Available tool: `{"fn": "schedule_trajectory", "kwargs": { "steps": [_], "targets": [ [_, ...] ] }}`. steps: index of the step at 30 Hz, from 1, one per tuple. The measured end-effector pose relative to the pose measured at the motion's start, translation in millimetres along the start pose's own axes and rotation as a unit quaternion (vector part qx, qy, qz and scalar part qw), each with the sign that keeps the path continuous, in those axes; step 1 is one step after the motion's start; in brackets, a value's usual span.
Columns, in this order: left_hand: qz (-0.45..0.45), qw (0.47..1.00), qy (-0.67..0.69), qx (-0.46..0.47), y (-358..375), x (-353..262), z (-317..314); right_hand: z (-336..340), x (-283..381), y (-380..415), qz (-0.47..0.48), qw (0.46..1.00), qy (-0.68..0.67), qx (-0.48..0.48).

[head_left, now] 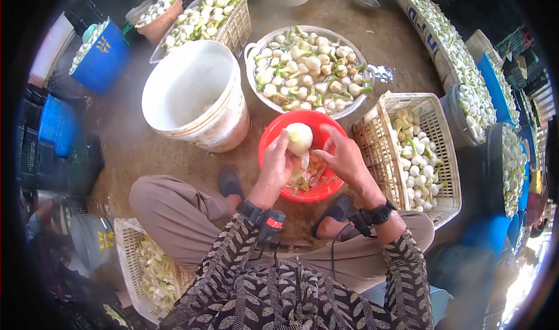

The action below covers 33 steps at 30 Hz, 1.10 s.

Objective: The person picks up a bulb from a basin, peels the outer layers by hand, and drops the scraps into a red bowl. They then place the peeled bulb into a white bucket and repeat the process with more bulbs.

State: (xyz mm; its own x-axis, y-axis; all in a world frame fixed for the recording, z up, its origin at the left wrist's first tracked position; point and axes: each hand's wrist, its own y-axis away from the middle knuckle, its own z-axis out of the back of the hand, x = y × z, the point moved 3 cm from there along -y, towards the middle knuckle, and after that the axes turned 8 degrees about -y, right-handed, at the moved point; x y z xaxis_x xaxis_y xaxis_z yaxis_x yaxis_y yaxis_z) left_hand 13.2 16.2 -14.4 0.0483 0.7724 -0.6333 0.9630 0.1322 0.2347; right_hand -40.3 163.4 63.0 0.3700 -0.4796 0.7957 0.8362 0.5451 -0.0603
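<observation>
A peeled-looking white onion (298, 139) is gripped in my left hand (275, 164), its thumb and fingers closed on the onion's left side. Just to the right, my right hand (342, 155) has its thumb and forefinger apart, and I make out nothing held in it. A strip of pale skin hangs below the onion between the hands. Under both hands stands a red basin (269, 133) with onion peelings (311, 176) inside. Behind it, a wide metal basin (251, 77) holds many onions in water.
Left of the red basin stands a white bucket (201, 117). A crate (445, 149) of onions is at my right, another crate (247, 24) at the back. Peelings fill a crate (129, 266) by my left knee. Onion-filled tubs (492, 91) line the right side.
</observation>
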Motion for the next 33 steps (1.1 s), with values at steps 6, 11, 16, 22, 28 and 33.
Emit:
{"fn": "schedule_trajectory", "kwargs": {
  "steps": [6,11,16,22,28,33],
  "targets": [
    [-0.057,0.934,-0.349,0.041,13,5,-23,-4,-17,-5,-0.079,0.962,-0.24,-0.107],
    [-0.001,0.9,-0.43,-0.068,-10,18,13,24,-37,-9,-0.139,0.891,-0.405,-0.151],
    [-0.197,0.846,-0.494,-0.043,-4,10,-21,14,-45,-8,-0.174,0.879,-0.412,-0.163],
    [-0.001,0.972,-0.217,0.086,-12,-5,-16,4,-58,-15,-0.202,0.792,-0.57,-0.08],
    [-0.068,0.958,-0.277,-0.029,-14,-5,-3,20,-41,-27,-0.18,0.822,-0.527,-0.117],
    [0.032,0.943,-0.31,0.115,-18,-20,-4,0,-46,-37,-0.16,0.861,-0.477,-0.068]
  ]
}}
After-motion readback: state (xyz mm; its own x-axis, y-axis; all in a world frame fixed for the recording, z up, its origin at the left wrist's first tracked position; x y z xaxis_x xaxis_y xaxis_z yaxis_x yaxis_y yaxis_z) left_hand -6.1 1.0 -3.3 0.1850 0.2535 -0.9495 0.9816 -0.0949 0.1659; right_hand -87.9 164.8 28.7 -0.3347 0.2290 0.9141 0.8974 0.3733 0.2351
